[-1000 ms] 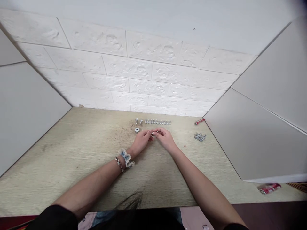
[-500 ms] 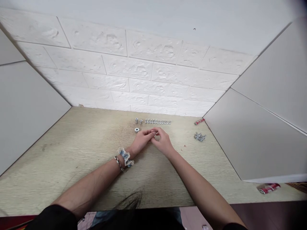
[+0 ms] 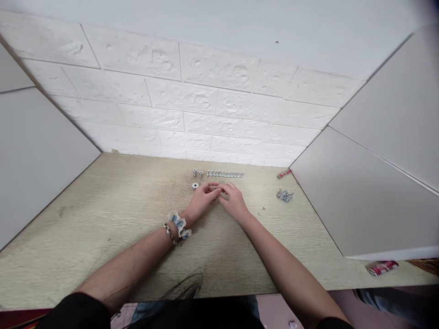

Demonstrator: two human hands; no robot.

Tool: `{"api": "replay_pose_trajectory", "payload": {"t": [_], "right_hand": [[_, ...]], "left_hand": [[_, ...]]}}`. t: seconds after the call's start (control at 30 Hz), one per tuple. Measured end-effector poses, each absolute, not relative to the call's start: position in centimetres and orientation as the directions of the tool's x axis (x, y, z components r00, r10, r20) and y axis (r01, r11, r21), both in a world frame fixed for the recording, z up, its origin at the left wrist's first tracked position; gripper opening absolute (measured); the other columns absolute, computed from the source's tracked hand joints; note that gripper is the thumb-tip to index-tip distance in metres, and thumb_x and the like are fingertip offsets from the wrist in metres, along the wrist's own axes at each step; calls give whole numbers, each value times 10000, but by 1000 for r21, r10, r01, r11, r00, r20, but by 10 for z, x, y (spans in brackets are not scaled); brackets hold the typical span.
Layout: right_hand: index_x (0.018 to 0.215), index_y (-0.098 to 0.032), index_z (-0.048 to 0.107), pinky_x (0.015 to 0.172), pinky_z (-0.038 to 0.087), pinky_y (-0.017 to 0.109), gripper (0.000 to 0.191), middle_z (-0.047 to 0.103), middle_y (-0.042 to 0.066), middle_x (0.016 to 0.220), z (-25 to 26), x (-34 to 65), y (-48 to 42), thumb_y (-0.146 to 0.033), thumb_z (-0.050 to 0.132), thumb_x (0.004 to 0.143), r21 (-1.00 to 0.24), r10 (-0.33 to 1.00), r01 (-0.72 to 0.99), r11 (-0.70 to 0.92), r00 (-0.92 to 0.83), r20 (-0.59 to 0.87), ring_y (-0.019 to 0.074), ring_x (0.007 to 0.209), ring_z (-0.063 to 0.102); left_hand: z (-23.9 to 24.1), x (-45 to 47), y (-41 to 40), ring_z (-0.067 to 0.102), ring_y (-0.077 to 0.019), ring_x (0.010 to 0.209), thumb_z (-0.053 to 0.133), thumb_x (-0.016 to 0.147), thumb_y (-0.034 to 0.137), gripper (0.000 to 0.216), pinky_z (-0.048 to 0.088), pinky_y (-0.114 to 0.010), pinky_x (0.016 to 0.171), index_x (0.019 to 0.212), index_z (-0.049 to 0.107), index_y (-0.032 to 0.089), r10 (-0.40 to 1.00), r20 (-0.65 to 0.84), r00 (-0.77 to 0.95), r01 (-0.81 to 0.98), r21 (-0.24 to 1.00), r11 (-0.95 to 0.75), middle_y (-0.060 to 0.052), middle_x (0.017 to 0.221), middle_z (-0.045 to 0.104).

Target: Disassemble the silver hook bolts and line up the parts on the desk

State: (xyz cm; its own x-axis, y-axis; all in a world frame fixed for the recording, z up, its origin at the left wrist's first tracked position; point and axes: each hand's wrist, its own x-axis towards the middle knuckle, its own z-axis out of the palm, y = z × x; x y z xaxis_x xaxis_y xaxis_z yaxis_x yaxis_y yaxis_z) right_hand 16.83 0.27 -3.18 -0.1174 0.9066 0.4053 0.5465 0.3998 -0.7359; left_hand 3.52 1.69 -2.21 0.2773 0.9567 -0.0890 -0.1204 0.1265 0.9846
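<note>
My left hand (image 3: pixel 203 199) and my right hand (image 3: pixel 233 199) meet fingertip to fingertip at the middle of the wooden table (image 3: pixel 113 214). Both are pinched round a small metal part that their fingers hide. Just left of my left fingers lies a round metal washer-like piece (image 3: pixel 195 185). Behind the hands a row of small silver fasteners (image 3: pixel 225 174) stands in line, with two more upright pieces (image 3: pixel 197 173) at its left end. My left wrist wears a fabric scrunchie and a chain bracelet (image 3: pixel 175 226).
A loose pile of silver bolts (image 3: pixel 284 195) lies to the right, near a grey side panel (image 3: pixel 360 201). A red-and-white pen-like object (image 3: pixel 284 173) sits by the back wall. Another red item (image 3: pixel 381 267) lies at the right front corner. A grey panel (image 3: pixel 37 155) bounds the left.
My hands have drawn closer and the fingers have turned slightly round the small part. The fasteners on the table have not moved.
</note>
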Motion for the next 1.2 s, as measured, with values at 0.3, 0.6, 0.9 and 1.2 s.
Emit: {"api": "replay_pose_trajectory", "payload": {"t": [0.3, 0.6, 0.9, 1.2], "right_hand": [[716, -196, 502, 620, 396, 278, 162, 512, 3, 661, -27, 163, -2, -313, 418, 789, -926, 982, 348, 144, 62, 176, 141, 633, 483], [554, -177, 507, 484, 333, 259, 510, 479, -4, 485, -36, 163, 7, -663, 469, 705, -988, 994, 116, -105, -4, -106, 101, 461, 418], [625, -158, 576, 470, 340, 223, 352, 499, -31, 508, -35, 168, 9, -508, 603, 656, -989, 988, -11, -145, -50, -144, 72, 466, 431], [642, -162, 565, 438, 338, 214, 237, 518, -42, 472, -30, 168, 10, -394, 604, 615, -980, 980, -8, -197, 12, -197, 67, 415, 449]], "left_hand": [[-23, 34, 17, 608, -155, 803, 684, 669, 312, 341, 474, -281, 740, 956, 604, 148, 987, 27, 162, -1, 1000, -27, -58, 905, 652], [-27, 35, 14, 591, -136, 758, 642, 703, 232, 202, 491, -286, 741, 893, 652, 165, 952, 210, 222, 157, 956, -247, -49, 900, 630], [-36, 33, 19, 603, -136, 794, 646, 697, 190, 224, 522, -304, 779, 917, 654, 152, 943, 253, 217, 151, 946, -289, -64, 938, 607], [-37, 37, 16, 607, -169, 933, 566, 738, 180, 255, 531, -298, 806, 969, 670, 152, 912, 311, 268, 141, 924, -356, -89, 1062, 628]]}}
